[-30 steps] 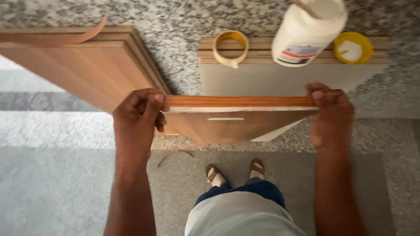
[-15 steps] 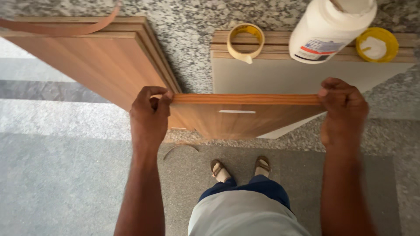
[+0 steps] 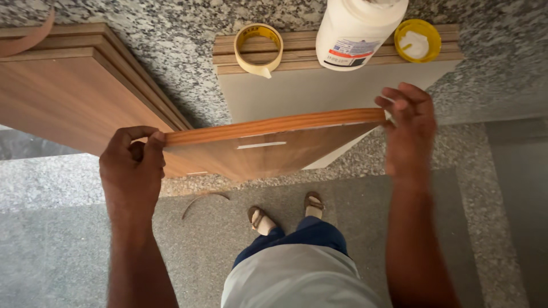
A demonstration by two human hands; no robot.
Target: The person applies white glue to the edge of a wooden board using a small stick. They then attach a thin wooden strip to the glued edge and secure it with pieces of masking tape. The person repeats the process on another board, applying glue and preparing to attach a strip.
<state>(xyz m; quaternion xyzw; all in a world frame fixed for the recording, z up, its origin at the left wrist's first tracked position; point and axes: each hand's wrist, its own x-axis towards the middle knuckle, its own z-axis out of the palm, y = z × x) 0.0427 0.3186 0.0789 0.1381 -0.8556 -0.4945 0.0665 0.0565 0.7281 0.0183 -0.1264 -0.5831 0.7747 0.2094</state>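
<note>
Change: since the earlier pictures the board (image 3: 268, 149) has tilted; its right end now sits higher than its left, where before the top edge ran level. The right hand (image 3: 408, 134) has risen with it and its fingers have loosened. The bottle and the tape roll sit further up the picture than before.
Board: a wood-grain panel held on edge in front of the person, its narrow top edge faced with an orange-brown strip (image 3: 274, 126). A short pale mark shows on its broad face.
Left hand (image 3: 132, 171): grip closed on the left end of the board, thumb and fingers pinching the strip at the corner.
Right hand: at the right end of the board, fingertips on the end of the strip, fingers partly spread; it touches the end, but whether it clamps the end I cannot tell.
Bench: speckled granite (image 3: 177, 57), running across the top of the picture.
Stack: layered boards (image 3: 274, 57) lying on the bench behind the held board, a pale sheet (image 3: 319, 91) hanging down in front of it.
Tape (image 3: 260, 48): a cream roll resting on the stack, left of the bottle.
Bottle (image 3: 357, 31): white, standing on the stack between tape and lid.
Lid (image 3: 418, 40): yellow, with white paste inside, just right of the bottle.
Panels (image 3: 74, 97): more wood-grain boards leaning at the left, close behind the left hand.
Floor: grey stone; a curled offcut (image 3: 202, 201) lies near the person's sandalled feet (image 3: 285, 211).
</note>
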